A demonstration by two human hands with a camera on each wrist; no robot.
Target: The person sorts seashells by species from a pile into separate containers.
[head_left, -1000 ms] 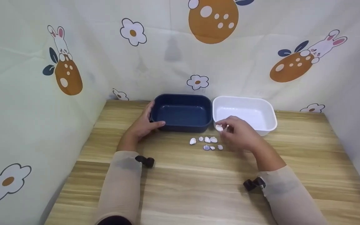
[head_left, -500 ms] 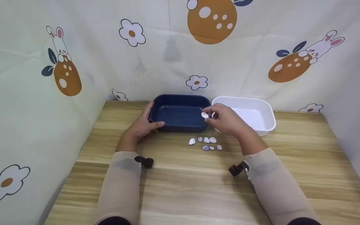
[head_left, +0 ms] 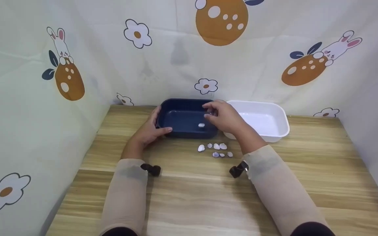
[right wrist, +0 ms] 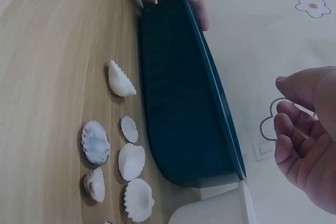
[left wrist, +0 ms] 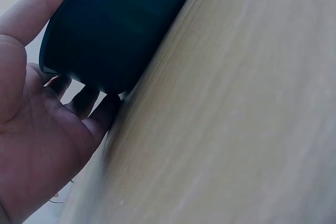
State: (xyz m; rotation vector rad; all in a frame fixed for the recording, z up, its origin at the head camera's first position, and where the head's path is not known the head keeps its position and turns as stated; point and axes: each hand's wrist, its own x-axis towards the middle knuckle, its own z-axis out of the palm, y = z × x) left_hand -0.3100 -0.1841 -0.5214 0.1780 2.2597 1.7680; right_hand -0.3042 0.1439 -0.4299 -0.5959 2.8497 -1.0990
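Observation:
My left hand (head_left: 147,132) holds the left end of a dark blue plastic tub (head_left: 194,134), thumb at the front rim and fingers along the end wall. In the left wrist view the fingers reach around the tub's end (left wrist: 110,30). Over the tub's right part is my right hand (head_left: 223,115), fingers loosely bent, nothing between thumb and fingertips. A white seashell (head_left: 201,125) shows inside the tub below it; whether it lies still or is dropping I cannot tell. Several more seashells (right wrist: 131,162), whitish and bluish, lie on the wood in front of the tub.
A white plastic tub (head_left: 271,137) stands right beside the blue one, partly behind my right hand. Both are on a wood-grain tabletop (head_left: 189,196). Printed cloth (head_left: 169,72) with rabbits and flowers hangs close behind them and at the sides.
My right hand has moved left from the white tub's front to above the blue tub and has let go of the seashell, now seen inside. The left hand stays in place.

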